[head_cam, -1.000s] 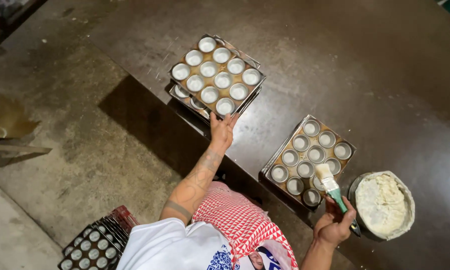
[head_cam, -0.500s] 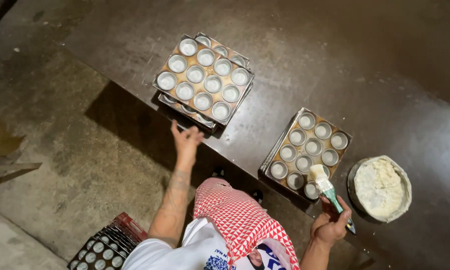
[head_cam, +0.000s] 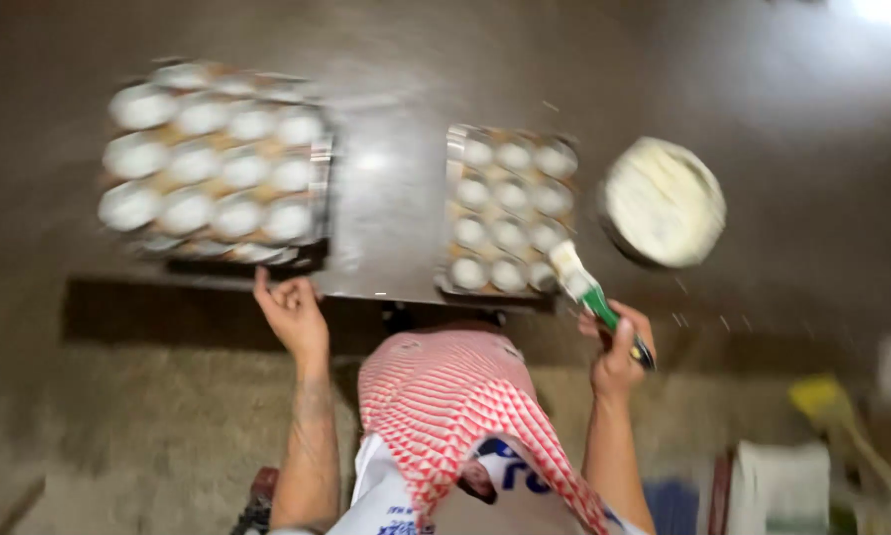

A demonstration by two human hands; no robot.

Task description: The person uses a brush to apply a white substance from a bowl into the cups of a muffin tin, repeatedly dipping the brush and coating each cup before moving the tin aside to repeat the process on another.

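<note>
The view is blurred by camera motion. My left hand [head_cam: 292, 315] hovers open, fingers curled, just below the near edge of a stack of muffin trays [head_cam: 314, 203] whose cups are coated white. My right hand [head_cam: 619, 349] grips a pastry brush [head_cam: 589, 290] with a green handle, its pale bristles at the near right corner of a second muffin tray [head_cam: 452, 213]. A round bowl of pale, creamy grease [head_cam: 662, 201] sits to the right of that tray. All rest on a dark table [head_cam: 386, 59].
A red-and-white checked cloth [head_cam: 445, 406] hangs at my front. On the floor at the lower right lie a yellow tool [head_cam: 824, 399] and a white box-like thing [head_cam: 780, 481]. The rough floor [head_cam: 128, 426] shows below the table's near edge.
The view has swung round, so both trays now sit square to me. My left hand has come off the stacked trays and hangs just below them. The brush stays at the second tray's corner.
</note>
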